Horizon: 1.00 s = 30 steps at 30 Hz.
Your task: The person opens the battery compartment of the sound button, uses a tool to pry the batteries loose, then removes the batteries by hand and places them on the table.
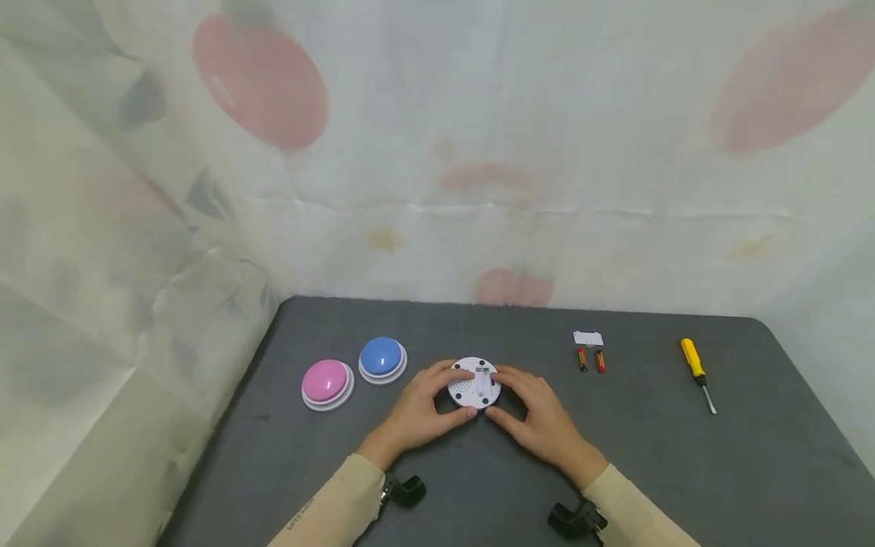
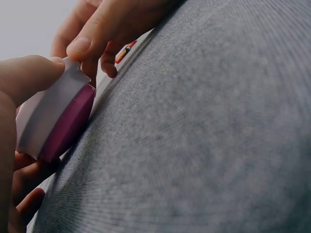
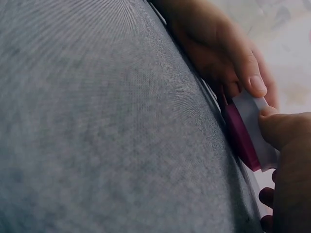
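A round button with a white base (image 1: 467, 393) is held bottom up at the middle of the table, its magenta dome (image 2: 70, 124) facing down, close over the table. An uncovered battery compartment (image 1: 484, 374) shows in its underside, between dark round feet. My left hand (image 1: 422, 404) grips the left side of the base, thumb on the near edge and fingers over the far left. From the right, my right hand (image 1: 543, 416) grips the opposite edge, its thumb close beside the left thumb. In the right wrist view, both thumbs press the white base (image 3: 250, 116).
A pink button (image 1: 324, 380) and a blue button (image 1: 380, 356) stand dome up on the left. A white battery cover (image 1: 588, 338) lies at the back right, with two small batteries (image 1: 582, 359) in front. Farther right lies a yellow-handled screwdriver (image 1: 692, 357).
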Tool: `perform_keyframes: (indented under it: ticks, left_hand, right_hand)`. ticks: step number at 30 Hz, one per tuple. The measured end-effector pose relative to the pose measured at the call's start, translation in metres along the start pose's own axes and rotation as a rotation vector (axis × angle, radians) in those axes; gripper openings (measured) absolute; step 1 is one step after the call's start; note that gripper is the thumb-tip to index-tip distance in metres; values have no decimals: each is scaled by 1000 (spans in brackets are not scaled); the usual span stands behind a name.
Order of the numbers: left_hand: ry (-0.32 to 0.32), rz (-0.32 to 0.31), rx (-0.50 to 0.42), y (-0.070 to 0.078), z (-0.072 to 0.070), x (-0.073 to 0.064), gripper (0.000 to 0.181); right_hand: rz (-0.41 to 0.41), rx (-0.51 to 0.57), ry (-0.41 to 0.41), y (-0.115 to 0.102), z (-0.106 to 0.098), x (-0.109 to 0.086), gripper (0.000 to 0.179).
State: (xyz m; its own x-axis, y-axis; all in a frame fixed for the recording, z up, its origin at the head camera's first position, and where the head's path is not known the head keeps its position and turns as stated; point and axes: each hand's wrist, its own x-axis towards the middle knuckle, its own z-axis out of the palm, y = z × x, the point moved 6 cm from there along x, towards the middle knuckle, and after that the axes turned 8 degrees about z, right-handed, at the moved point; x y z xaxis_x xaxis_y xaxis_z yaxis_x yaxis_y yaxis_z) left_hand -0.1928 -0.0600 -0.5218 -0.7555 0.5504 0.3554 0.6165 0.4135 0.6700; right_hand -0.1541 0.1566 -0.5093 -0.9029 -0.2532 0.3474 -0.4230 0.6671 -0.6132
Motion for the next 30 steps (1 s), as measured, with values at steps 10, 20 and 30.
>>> perform_keyframes:
  ticks: [10, 20, 30]
  left_hand:
    - [43, -91, -91, -5, -2, 4, 62]
    - [162, -26, -98, -13, -6, 21, 61]
    - [151, -60, 81, -22, -5, 55, 64]
  right_hand:
    - [28, -24, 32, 0, 1, 9, 58]
    - [99, 25, 47, 11, 7, 24, 60]
    - [231, -66, 119, 23, 7, 56, 59]
